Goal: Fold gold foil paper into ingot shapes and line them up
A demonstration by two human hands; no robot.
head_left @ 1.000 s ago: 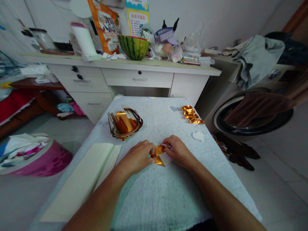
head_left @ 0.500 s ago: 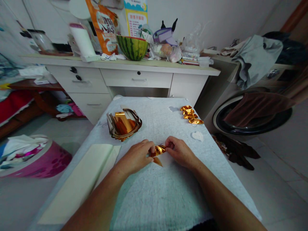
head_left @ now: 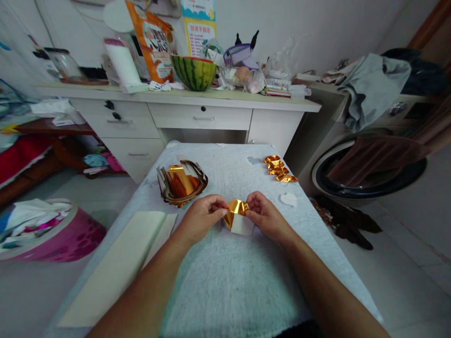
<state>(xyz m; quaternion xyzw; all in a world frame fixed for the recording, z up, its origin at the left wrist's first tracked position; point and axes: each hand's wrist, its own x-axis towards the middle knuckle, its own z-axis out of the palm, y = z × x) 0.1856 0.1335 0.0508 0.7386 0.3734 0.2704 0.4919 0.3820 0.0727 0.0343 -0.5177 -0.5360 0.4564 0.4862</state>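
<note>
Between my two hands is a sheet of gold foil paper [head_left: 238, 206], partly folded, its pale side showing below the shiny gold. My left hand [head_left: 206, 216] pinches its left edge between thumb and fingers. At the right edge, my right hand [head_left: 264, 215] grips it the same way, fingers curled. Several folded gold paper ingots [head_left: 278, 169] lie in a row at the table's far right. Over to the left, a bundle of gold foil sheets [head_left: 181, 183] rests inside a dark curved band or wrapping.
A pale folded paper stack [head_left: 116, 263] lies along the left of the cloth-covered table [head_left: 239, 291]. Behind it stands a white cabinet [head_left: 204, 115] bearing a half watermelon [head_left: 194, 72]. A pink bin [head_left: 66, 234] is at left, a washing machine [head_left: 327, 126] at right.
Both hands have shifted slightly and the foil paper has turned up between them. More of its gold face and a pale square flap now show.
</note>
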